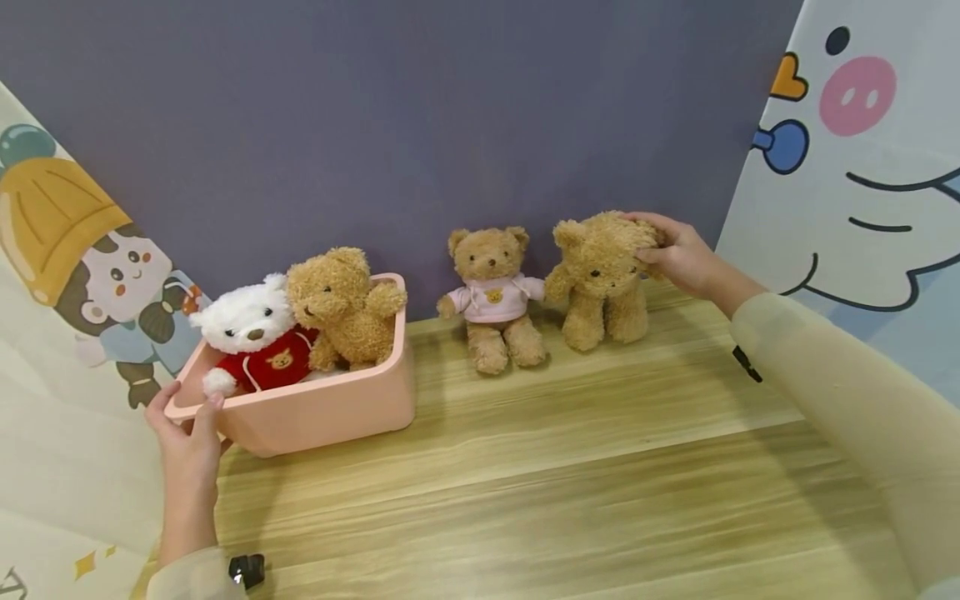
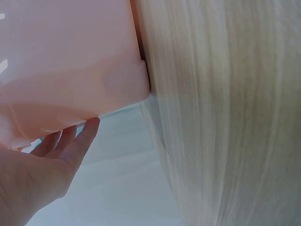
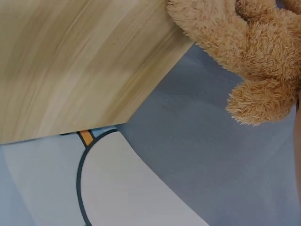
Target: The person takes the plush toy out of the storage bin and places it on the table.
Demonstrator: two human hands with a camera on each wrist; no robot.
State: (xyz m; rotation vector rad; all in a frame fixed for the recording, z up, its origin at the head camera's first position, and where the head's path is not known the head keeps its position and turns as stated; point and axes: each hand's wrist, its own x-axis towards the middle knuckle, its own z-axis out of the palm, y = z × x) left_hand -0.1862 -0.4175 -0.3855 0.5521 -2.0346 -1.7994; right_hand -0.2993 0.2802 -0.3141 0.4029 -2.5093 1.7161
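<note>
My left hand [image 1: 187, 433] grips the left end of a pink box [image 1: 322, 412], thumb at the rim and fingers along the outer wall. Inside the box sit a white teddy bear [image 1: 251, 321] in a red hoodie and a curly brown teddy bear [image 1: 347, 308]. Over on the right, my right hand [image 1: 678, 254] holds another curly brown teddy bear [image 1: 603, 258] by the side of its head. That bear's face tips downward, its legs at the tabletop. In the right wrist view, part of its fur [image 3: 277, 52] shows at the upper right.
Between the box and the held bear, a teddy bear [image 1: 495, 296] in a pink hoodie sits against the grey back panel [image 1: 450, 125]. Printed cartoon panels flank the wooden table [image 1: 525, 500] on both sides, a pig-nosed figure [image 1: 855, 150] on the right one.
</note>
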